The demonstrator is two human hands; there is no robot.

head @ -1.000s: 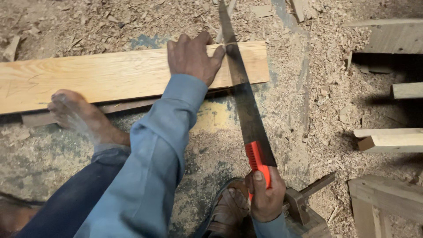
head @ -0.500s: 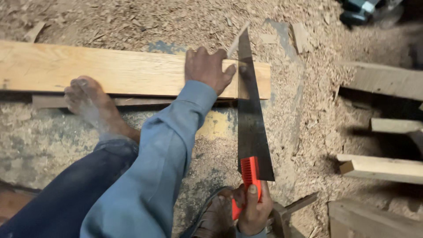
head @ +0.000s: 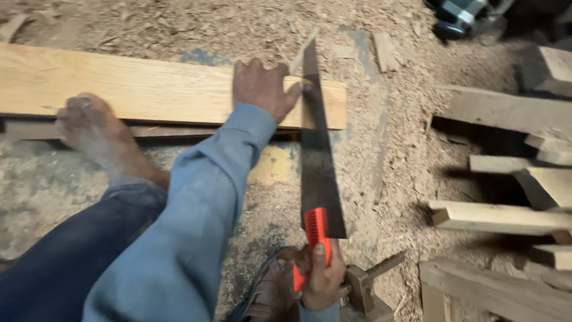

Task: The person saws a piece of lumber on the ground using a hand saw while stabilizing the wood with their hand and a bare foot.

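My left hand [head: 262,89] pressed flat, fingers spread, on the plank [head: 137,89] lying on the sawdusty floor [head: 405,149]. My right hand [head: 322,277] clamped the saw [head: 319,167] by its red handle; the thin blade seemed whippy, the plank stiff and heavy.

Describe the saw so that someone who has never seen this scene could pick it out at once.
Start at the long pale plank lying across the sawdust-covered floor. Near its right end, beside the left hand, a dark blade crosses it: the saw. Its bright red handle, in the right hand, is the only red thing among bare wood.
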